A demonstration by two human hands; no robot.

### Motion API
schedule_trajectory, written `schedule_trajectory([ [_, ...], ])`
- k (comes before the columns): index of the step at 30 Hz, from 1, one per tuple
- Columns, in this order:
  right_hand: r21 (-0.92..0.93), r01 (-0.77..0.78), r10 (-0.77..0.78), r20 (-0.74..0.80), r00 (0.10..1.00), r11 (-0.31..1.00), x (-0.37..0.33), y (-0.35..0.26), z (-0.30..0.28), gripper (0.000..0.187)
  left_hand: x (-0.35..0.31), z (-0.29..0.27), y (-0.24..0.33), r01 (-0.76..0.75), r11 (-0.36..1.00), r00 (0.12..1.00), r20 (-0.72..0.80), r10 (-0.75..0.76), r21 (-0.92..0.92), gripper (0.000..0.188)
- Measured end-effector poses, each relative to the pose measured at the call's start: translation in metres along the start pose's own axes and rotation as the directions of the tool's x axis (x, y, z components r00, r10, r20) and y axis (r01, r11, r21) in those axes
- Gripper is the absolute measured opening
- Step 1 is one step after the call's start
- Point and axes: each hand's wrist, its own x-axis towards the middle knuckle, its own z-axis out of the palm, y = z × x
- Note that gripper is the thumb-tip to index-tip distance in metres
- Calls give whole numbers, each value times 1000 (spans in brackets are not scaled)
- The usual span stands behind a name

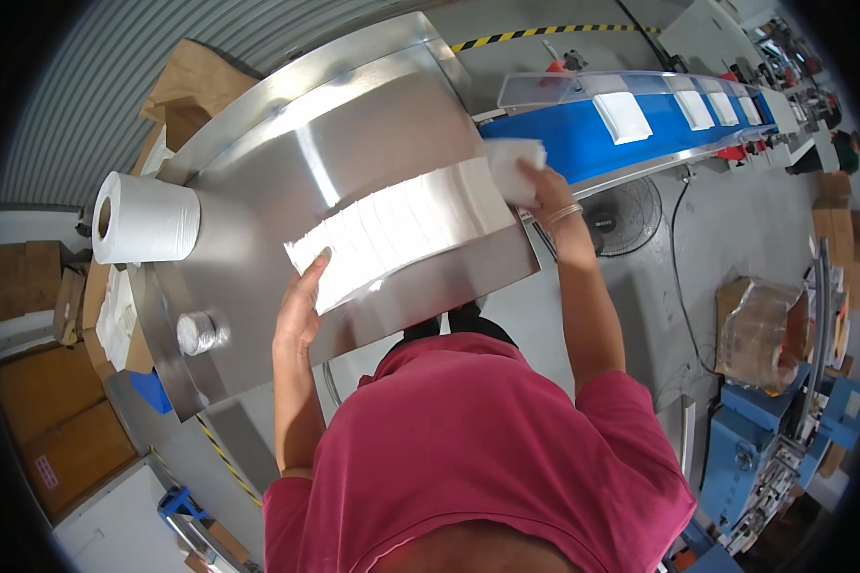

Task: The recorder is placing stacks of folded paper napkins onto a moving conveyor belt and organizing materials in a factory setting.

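A long row of white folded paper napkins (pixel 401 224) stands packed side by side on the metal table (pixel 248 286). At the row's left end, my left hand (pixel 301 306) is closed around the edge, with its thumb on the paper and the other fingers mostly hidden. My right hand (pixel 549 191), a bracelet on its wrist, grips a white napkin stack (pixel 516 164) at the right end, beside the start of the blue conveyor belt (pixel 564 129). That stack is slightly blurred. Several more napkin stacks (pixel 623 116) lie spaced out along the belt.
A large wrapped white roll (pixel 153 218) and a small roll of clear tape (pixel 197 333) are on the table's left side. Clear guards (pixel 554 91) line the belt. A floor fan (pixel 621 215) stands below it. Cartons (pixel 755 329) and blue machinery (pixel 741 458) are at right.
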Motion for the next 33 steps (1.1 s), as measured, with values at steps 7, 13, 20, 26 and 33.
schedule_trajectory([
  [7, -135, -48, 79, 227, 971, 990, -23, 13, 32, 47, 9, -7, -7, -42, 994, 987, 149, 56, -96, 62],
  [13, -238, 20, 26, 190, 981, 971, -22, 19, 40, 50, 11, -6, -6, -1, 988, 983, 181, 29, -156, 58],
  [20, -642, 239, -104, 241, 965, 729, 13, 39, -14, 39, 10, -7, -5, -10, 989, 978, 203, 41, -150, 70],
  [26, 9, -155, 149, 224, 963, 988, -14, 25, 33, 60, 20, -17, -16, -29, 992, 978, 202, 54, -124, 75],
  [33, -259, 1, 47, 177, 983, 966, -24, 33, 58, 46, 23, -16, -14, 2, 994, 978, 208, 21, -109, 78],
])
